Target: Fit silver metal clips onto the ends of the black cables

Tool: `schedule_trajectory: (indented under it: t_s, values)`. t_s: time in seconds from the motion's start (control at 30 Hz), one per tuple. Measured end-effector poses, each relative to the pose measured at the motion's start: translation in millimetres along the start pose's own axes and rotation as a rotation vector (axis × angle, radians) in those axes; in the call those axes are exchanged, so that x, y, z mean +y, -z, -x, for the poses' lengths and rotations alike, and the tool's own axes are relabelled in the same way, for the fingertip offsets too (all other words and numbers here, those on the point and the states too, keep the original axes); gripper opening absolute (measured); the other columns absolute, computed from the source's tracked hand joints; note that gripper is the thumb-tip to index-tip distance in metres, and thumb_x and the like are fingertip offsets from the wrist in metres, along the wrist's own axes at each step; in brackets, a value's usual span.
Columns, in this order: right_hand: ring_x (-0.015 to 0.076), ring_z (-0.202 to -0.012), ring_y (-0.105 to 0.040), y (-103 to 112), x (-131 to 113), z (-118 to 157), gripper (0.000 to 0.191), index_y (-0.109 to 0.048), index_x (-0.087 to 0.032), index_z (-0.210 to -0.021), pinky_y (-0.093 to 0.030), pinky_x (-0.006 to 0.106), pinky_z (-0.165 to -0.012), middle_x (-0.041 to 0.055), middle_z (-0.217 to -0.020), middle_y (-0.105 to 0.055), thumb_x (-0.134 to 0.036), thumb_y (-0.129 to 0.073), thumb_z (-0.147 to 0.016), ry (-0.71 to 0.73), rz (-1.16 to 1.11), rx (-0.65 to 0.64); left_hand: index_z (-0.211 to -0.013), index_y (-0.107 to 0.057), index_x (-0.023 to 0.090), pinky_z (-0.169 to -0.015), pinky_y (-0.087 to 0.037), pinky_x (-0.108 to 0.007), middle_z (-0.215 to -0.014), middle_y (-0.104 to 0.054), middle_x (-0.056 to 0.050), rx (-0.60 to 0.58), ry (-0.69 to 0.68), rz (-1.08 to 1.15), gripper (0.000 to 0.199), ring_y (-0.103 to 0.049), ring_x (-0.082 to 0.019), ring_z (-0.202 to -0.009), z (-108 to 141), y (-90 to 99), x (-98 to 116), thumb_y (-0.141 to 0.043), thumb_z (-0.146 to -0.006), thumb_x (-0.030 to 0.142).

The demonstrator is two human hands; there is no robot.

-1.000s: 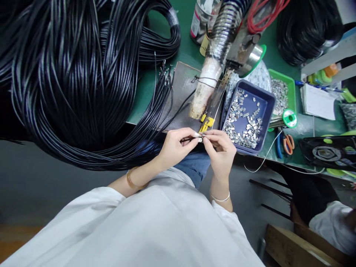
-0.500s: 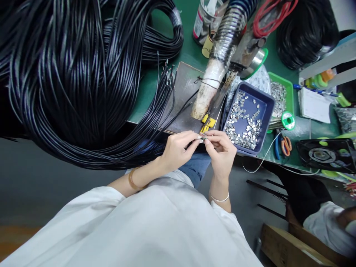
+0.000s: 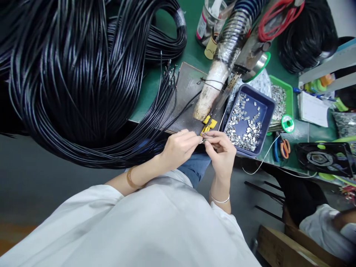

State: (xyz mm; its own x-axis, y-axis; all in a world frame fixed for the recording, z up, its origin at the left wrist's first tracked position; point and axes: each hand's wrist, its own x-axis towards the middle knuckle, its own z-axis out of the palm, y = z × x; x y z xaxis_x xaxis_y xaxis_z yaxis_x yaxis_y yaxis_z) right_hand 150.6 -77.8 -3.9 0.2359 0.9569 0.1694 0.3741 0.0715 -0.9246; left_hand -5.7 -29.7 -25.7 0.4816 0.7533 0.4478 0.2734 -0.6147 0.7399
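Silvery piece [image 3: 204, 141], long axis roughly sideways, pinched between fingers [image 3: 192, 141]

From a distance I am seeing a green worktop [image 3: 191, 50], which is running across the upper part of the view and is reflecting some pale light. Below it, a grey floor [image 3: 55, 185] is spreading, and at the lower left a blurred orange-brown patch [image 3: 13, 235] is showing. At the right, a white shelf [image 3: 319, 71] is standing; in the upper corner, a pale wall [image 3: 345, 16] is appearing.
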Motion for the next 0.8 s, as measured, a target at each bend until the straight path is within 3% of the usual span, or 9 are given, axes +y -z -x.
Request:
schedule_trajectory:
  t_s: [0.13, 0.27, 0.43, 0.6, 0.8]
  values:
    - [0.0185, -0.100, -0.072, -9, 1, 3, 0.009, -0.064, -0.022, -0.078, -0.063, 0.034, -0.084, 0.0038, -0.106, -0.067, -0.026, -0.067, -0.086, 0.013, -0.098, 0.063, -0.082, -0.062, 0.017, -0.066, -0.044, -0.024, -0.073, -0.065, -0.002, 0.000, 0.244, 0.377, 0.021, -0.057, -0.011, -0.065, 0, -1.3, 7, -0.050, -0.097, 0.026]
    - [0.0194, -0.098, -0.072, -14, -1, 3, 0.005, -0.068, -0.024, -0.087, -0.064, 0.038, -0.083, 0.0046, -0.105, -0.067, -0.029, -0.065, -0.088, 0.061, -0.001, 0.184, -0.083, -0.063, 0.015, -0.060, -0.044, -0.021, -0.063, -0.060, 0.002, -0.024, 0.519, 0.854, 0.019, -0.055, -0.009, -0.058, -7, 0.4, 8, -0.066, -0.088, 0.033]
    - [0.0202, -0.098, -0.072, -9, -3, 7, 0.013, -0.064, -0.030, -0.100, -0.063, 0.040, -0.079, 0.0039, -0.104, -0.070, -0.025, -0.052, -0.096, 0.233, 0.104, 0.328, -0.080, -0.073, 0.011, -0.054, -0.040, -0.019, -0.064, -0.064, 0.001, 0.023, 0.681, 1.024, 0.027, -0.050, -0.006, -0.054, -17, 2.8, 2, -0.084, -0.069, 0.033]
    - [0.0191, -0.093, -0.073, -8, 6, 10, 0.014, -0.064, -0.030, -0.099, -0.063, 0.039, -0.081, 0.0020, -0.100, -0.074, -0.019, -0.061, -0.090, 0.431, 0.295, 0.244, -0.072, -0.074, 0.012, -0.067, -0.049, -0.019, -0.069, -0.070, 0.001, 0.071, 0.706, 1.078, 0.023, -0.061, -0.008, -0.065, -23, 1.8, 0, -0.090, -0.058, 0.022]
    - [0.0154, -0.091, -0.073, -10, 14, 1, 0.008, -0.063, -0.021, -0.094, -0.062, 0.027, -0.068, 0.0039, -0.099, -0.074, -0.015, -0.062, -0.089, 0.305, 0.097, 0.238, -0.079, -0.077, 0.013, -0.076, -0.053, -0.020, -0.076, -0.076, -0.002, 0.027, 0.640, 1.040, 0.013, -0.067, -0.010, -0.072, -26, 4.4, -1, -0.081, -0.072, 0.024]
